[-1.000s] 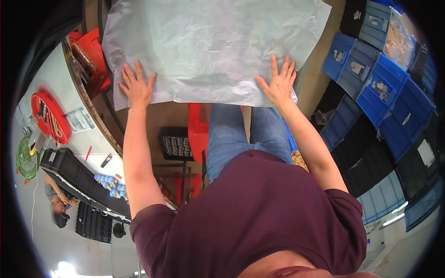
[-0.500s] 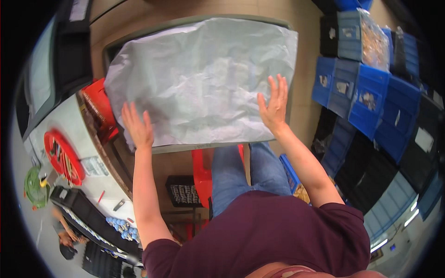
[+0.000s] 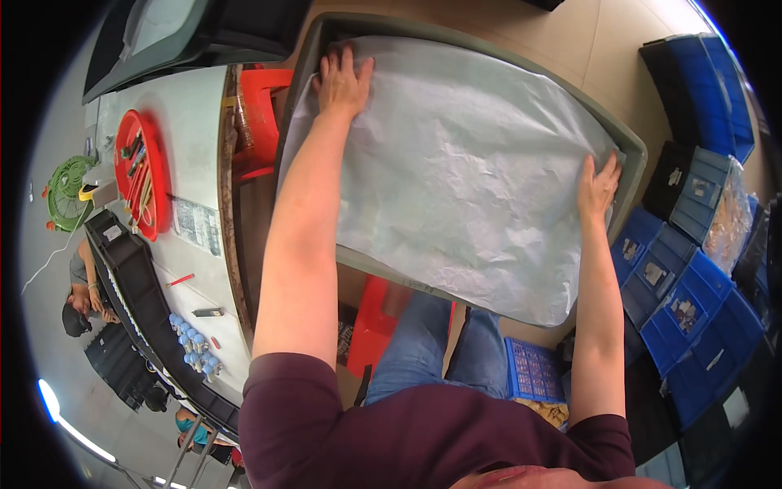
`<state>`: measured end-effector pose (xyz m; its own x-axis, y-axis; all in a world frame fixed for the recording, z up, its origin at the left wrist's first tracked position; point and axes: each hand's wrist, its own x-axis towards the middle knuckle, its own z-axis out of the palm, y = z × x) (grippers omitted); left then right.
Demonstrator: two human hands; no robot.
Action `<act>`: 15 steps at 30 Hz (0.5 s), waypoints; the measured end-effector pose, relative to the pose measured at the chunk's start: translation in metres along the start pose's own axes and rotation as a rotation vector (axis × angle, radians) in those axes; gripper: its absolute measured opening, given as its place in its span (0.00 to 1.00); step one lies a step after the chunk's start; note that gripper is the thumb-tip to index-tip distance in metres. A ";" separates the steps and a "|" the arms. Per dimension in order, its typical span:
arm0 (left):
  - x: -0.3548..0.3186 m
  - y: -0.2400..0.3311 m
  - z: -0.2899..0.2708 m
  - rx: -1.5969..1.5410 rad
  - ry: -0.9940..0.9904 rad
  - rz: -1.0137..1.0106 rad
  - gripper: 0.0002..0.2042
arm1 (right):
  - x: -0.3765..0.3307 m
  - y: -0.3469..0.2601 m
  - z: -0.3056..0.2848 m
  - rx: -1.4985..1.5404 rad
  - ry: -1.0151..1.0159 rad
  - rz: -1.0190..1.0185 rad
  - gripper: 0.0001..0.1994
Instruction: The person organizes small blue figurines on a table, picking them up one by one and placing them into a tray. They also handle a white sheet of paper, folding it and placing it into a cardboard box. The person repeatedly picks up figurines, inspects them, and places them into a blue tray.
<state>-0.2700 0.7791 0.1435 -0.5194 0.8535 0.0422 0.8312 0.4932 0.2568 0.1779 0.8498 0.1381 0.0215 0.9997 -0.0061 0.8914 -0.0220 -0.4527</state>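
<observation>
A large crinkled sheet of white paper [image 3: 456, 171] lies spread over a big grey-green tray [image 3: 383, 265] on a wooden surface. My left hand [image 3: 342, 80] rests flat, fingers apart, on the sheet's far left corner. My right hand [image 3: 599, 186] presses flat on the sheet's right edge, near the tray's right rim. The sheet's near edge hangs over the tray's front rim above my knees. Neither hand holds anything.
A red stool [image 3: 265, 122] stands left of the tray. A white bench [image 3: 191, 212] carries a red round tray [image 3: 142, 171] of tools. Blue bins [image 3: 684, 301] are stacked at the right. A blue crate [image 3: 533, 371] sits by my legs. Other people [image 3: 81, 293] sit at far left.
Both hands have slid further outward and away over the paper, the left one far up to the sheet's corner. The view has swung, so the tray now shows under the sheet.
</observation>
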 end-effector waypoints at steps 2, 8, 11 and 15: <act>0.008 0.008 -0.007 0.053 -0.058 -0.043 0.31 | 0.010 -0.002 -0.001 -0.011 -0.041 0.110 0.33; 0.024 -0.005 -0.015 0.026 -0.058 -0.048 0.29 | 0.031 -0.019 -0.021 -0.198 -0.174 0.205 0.33; -0.015 0.006 -0.066 -0.351 0.052 0.199 0.25 | -0.010 -0.031 -0.060 0.063 0.021 -0.064 0.31; -0.136 0.002 -0.099 -0.349 -0.054 -0.069 0.25 | -0.140 -0.061 -0.123 0.432 -0.142 0.199 0.34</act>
<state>-0.2168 0.6471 0.2338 -0.5529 0.8325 -0.0357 0.6717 0.4707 0.5720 0.1761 0.7111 0.2761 0.0838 0.9676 -0.2381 0.6067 -0.2391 -0.7581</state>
